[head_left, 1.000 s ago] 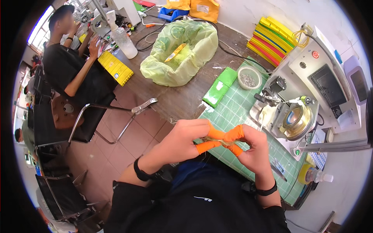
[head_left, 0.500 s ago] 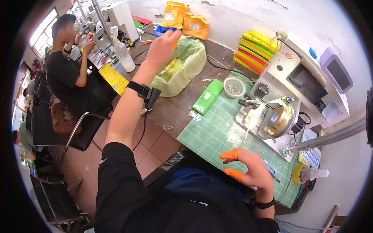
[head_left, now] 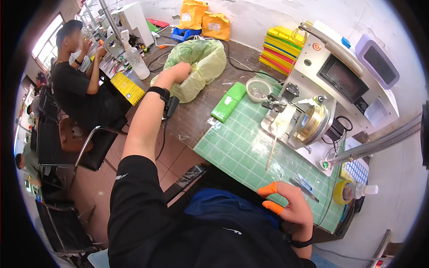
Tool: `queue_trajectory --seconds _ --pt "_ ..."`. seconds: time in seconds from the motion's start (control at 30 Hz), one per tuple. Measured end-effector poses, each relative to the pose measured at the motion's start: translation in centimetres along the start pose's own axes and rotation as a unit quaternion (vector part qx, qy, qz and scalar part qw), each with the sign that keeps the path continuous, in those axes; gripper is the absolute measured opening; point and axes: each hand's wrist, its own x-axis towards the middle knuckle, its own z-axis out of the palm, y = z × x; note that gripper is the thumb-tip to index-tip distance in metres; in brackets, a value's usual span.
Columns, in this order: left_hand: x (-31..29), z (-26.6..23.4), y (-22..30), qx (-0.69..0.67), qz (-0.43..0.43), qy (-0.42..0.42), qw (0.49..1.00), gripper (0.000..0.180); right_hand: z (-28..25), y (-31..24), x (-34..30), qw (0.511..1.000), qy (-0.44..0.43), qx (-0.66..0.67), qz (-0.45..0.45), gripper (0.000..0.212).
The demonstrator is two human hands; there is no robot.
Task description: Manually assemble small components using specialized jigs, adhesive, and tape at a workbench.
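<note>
My left hand (head_left: 179, 73) reaches down into a basket lined with a pale yellow-green plastic bag (head_left: 210, 67). Its fingers are hidden inside the liner, so whether they grip anything does not show. My right hand (head_left: 292, 203) hovers by the near edge of the green gridded cutting mat (head_left: 237, 152). Orange finger cots cover its thumb and forefinger, which are apart with nothing between them. Just beyond it, tweezers and a slim blade-like tool (head_left: 304, 187) lie on the mat.
Right of the mat's middle stands a white machine (head_left: 330, 76) with a metal wheel (head_left: 308, 125). A bowl of small metal pieces (head_left: 258, 89), a green package (head_left: 229, 102), stacked coloured trays (head_left: 279, 51) and a clear bottle (head_left: 357, 191) stand around. Another person (head_left: 76, 76) works at left.
My left hand has dropped from above the basket into its liner. My right hand has shifted slightly down, its fingers still apart. The view has turned a little.
</note>
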Motion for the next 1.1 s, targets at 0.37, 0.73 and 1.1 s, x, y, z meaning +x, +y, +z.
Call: queue_trajectory --seconds 0.37,0.73,1.1 --pt "-4.2 -10.9 -1.3 -0.037 0.056 0.134 0.989 0.051 -0.5 -0.6 -0.2 0.998 0.061 -0.014 0.013 0.03" --pt "-14.1 -22.4 -1.0 -0.06 0.165 0.128 0.976 0.069 -1.9 -1.8 0.6 0.993 0.104 -0.053 0.002 0.027" --pt "-19.6 -10.5 2.5 -0.267 0.037 0.51 0.816 0.033 -4.6 -7.8 -4.9 0.944 -0.037 0.219 -0.242 0.04"
